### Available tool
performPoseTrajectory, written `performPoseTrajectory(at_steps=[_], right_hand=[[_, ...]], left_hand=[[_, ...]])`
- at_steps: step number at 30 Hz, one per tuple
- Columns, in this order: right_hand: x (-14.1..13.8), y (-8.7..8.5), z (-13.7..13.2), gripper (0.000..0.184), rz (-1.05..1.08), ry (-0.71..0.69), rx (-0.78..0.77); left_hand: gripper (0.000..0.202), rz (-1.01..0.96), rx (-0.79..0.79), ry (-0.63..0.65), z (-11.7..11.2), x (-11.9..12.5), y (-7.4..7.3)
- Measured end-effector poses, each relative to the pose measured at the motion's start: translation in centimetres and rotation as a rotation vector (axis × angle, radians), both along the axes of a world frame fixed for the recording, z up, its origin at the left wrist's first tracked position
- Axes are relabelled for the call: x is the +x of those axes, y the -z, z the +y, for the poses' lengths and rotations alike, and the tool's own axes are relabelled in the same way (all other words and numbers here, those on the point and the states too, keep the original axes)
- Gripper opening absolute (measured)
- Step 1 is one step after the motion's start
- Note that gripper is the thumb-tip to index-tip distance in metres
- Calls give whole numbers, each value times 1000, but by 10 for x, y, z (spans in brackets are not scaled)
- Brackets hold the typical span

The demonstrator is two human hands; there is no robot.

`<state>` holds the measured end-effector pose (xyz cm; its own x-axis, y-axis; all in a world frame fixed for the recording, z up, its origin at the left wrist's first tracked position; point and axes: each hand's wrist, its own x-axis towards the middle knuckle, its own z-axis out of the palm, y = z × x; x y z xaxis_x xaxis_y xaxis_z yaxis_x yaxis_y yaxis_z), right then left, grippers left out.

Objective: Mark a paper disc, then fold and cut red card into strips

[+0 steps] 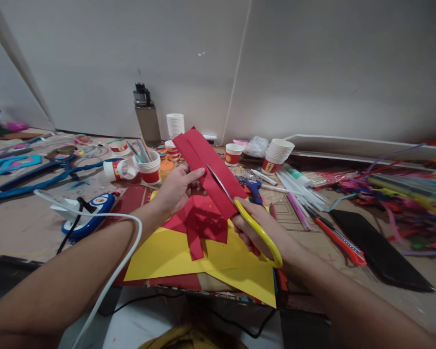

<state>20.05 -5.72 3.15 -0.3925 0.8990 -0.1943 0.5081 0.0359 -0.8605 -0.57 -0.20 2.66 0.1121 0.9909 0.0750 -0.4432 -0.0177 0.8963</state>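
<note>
My left hand (176, 190) pinches a folded strip of red paper (203, 162) and holds it up over the table. My right hand (256, 231) grips yellow-handled scissors (256, 228); their metal blades are parted around the red strip's right side. Below the strip lie red paper offcuts (199, 223) on top of a large yellow sheet (218, 264) at the table's front edge.
Paper cups (148, 167) with pens, cup stacks (277, 154), a steel bottle (147, 116), straws and coloured strips (403, 194) crowd the table. An orange box cutter (339, 240) and a black slab (380, 249) lie right. A blue glue gun (89, 215) with white cable sits left.
</note>
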Motion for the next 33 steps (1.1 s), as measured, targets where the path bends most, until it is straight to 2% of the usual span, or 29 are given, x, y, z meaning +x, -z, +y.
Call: performPoseTrajectory(at_steps=[13,29,33], right_hand=[[-2,12,-2,6,29,45,99],[-2,4,-3,5,-46,44,116],[-3,2,-6,5,-60,61,54]], left_hand=[[20,-18,4,11,-1,0,-1],[23,-20,0,53,-2,0,-4],[21,-30,-28,-13,-1,-2,-7]])
